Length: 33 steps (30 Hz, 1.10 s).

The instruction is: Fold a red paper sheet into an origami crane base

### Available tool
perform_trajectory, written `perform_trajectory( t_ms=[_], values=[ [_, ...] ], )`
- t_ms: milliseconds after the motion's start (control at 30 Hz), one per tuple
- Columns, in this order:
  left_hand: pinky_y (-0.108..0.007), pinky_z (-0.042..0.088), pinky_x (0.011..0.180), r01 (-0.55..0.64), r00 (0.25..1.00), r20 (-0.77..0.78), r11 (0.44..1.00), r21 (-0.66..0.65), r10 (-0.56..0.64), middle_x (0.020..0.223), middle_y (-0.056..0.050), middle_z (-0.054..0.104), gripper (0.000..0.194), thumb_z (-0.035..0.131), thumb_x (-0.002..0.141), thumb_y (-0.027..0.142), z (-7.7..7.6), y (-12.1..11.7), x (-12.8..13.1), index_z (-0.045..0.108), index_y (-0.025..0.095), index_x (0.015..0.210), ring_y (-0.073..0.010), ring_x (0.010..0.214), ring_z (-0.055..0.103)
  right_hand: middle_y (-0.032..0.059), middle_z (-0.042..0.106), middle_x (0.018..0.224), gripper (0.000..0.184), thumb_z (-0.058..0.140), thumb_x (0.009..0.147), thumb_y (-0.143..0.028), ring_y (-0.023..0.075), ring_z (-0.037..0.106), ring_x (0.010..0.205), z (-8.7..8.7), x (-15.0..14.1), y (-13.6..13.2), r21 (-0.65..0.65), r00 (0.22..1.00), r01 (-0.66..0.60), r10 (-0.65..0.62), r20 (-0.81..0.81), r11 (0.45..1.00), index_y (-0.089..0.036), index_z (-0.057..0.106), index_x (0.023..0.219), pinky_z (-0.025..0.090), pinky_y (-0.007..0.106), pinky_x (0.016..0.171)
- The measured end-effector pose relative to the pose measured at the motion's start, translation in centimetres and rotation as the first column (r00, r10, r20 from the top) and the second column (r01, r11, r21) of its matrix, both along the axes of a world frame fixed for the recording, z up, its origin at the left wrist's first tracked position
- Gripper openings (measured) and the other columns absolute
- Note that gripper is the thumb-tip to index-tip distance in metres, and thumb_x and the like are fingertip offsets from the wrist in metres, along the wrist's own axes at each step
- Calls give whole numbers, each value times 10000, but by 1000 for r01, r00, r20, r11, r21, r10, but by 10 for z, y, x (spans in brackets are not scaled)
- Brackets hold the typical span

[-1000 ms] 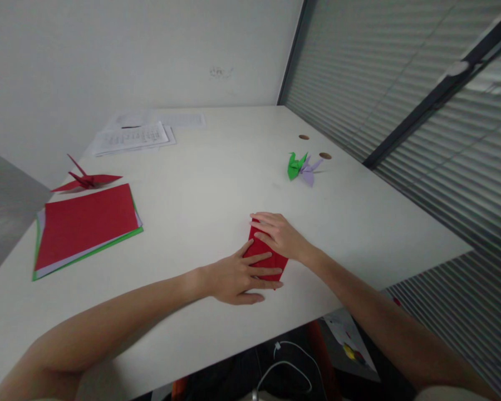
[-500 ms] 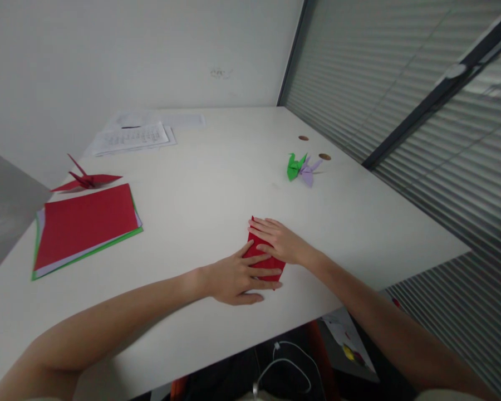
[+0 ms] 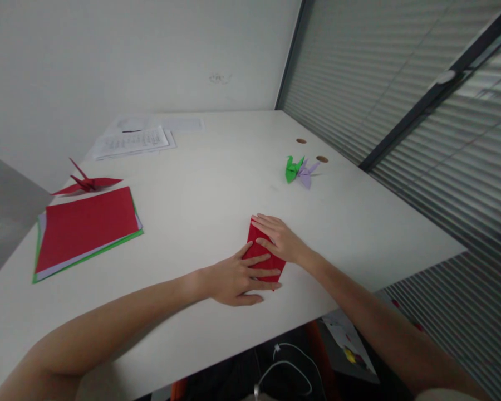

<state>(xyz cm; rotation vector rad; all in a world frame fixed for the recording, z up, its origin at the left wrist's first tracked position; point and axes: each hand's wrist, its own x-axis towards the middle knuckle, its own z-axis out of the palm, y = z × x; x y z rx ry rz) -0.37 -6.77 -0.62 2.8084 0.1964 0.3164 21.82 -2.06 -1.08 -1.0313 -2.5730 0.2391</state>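
Observation:
A folded piece of red paper [image 3: 254, 233] lies flat on the white table, partly covered by both hands. My left hand [image 3: 240, 277] rests across its lower part from the left, fingers spread and stretched out. From the right, my right hand [image 3: 281, 239] lies over the upper part, its fingertips at the paper's far corner and its thumb apart from the fingers. Neither hand grasps anything. How the paper is folded beneath the hands is hidden.
A stack of red, lilac and green sheets [image 3: 87, 228] lies at left, a red paper crane [image 3: 89, 184] just behind. Green [image 3: 292, 170] and lilac cranes [image 3: 305, 177] stand back right. Written papers [image 3: 133, 142] lie at the far left; blinds [image 3: 376, 72] line the right.
My right hand's fingers have slid slightly toward the paper's far corner and closer together. My left hand stays in place on the paper.

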Motion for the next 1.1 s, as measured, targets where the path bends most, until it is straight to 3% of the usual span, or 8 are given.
perform_trajectory(
  t_ms=[100, 267, 467, 633, 833, 967, 1100],
  values=[
    [-607, -2, 1182, 0, 1000, -1, 1000, 1, 0, 1474, -15, 461, 503, 422, 975, 415, 0, 0, 0, 383, 301, 1464, -300, 1454, 247, 129, 479, 1458, 530, 387, 985, -460, 283, 369, 1400, 0, -1, 1, 15, 998, 14, -15, 59, 1000, -180, 450, 1431, 355, 534, 1098],
    [-606, 6, 1182, 10, 1000, 0, 1000, 13, -10, 1470, -17, 468, 494, 414, 978, 406, 1, 0, 2, 397, 289, 1457, -300, 1447, 263, 67, 506, 1443, 516, 440, 958, -496, 325, 304, 1425, 4, -2, 4, 70, 984, 15, -27, 178, 997, -223, 509, 1390, 270, 587, 1129],
    [-615, -15, 1174, -8, 1000, -30, 1000, 13, 9, 1484, -9, 449, 500, 409, 981, 426, 1, 0, 1, 376, 307, 1466, -306, 1450, 251, 65, 472, 1470, 488, 364, 998, -437, 295, 344, 1410, 5, 7, 7, -12, 994, 31, -30, 102, 999, -243, 440, 1439, 347, 560, 1087],
    [-625, 4, 1171, -21, 1000, -6, 1000, 18, 21, 1481, -14, 451, 508, 432, 972, 436, 0, 0, 0, 369, 329, 1465, -305, 1443, 272, 54, 575, 1380, 410, 374, 1004, -340, 261, 421, 1364, 9, 24, -13, 22, 999, 23, -22, -42, 1000, -251, 529, 1373, 383, 520, 1064],
    [-616, 18, 1176, -25, 999, 25, 999, 40, 24, 1505, -33, 417, 517, 459, 961, 419, 0, -1, -1, 382, 318, 1462, -303, 1454, 247, 69, 614, 1331, 394, 471, 963, -362, 305, 457, 1323, 9, 38, -40, 41, 999, -30, 29, 34, 999, -238, 591, 1317, 425, 541, 999],
    [-551, 100, 1199, -30, 998, 54, 999, 14, 29, 1489, -52, 441, 493, 462, 968, 411, 5, 0, -1, 415, 298, 1446, -276, 1426, 313, 78, 604, 1344, 398, 462, 967, -359, 304, 464, 1314, 3, 37, -44, 49, 999, -29, 26, 46, 998, -223, 587, 1319, 432, 535, 997],
    [-421, 313, 1151, -147, 968, 197, 987, -60, 156, 1347, -84, 576, 408, 404, 999, 320, 8, 5, 0, 478, 218, 1387, -203, 1294, 485, 78, 613, 1335, 367, 459, 971, -325, 295, 463, 1315, 0, 30, -44, 62, 999, -37, 34, 38, 997, -214, 610, 1287, 443, 524, 995]
  ],
)
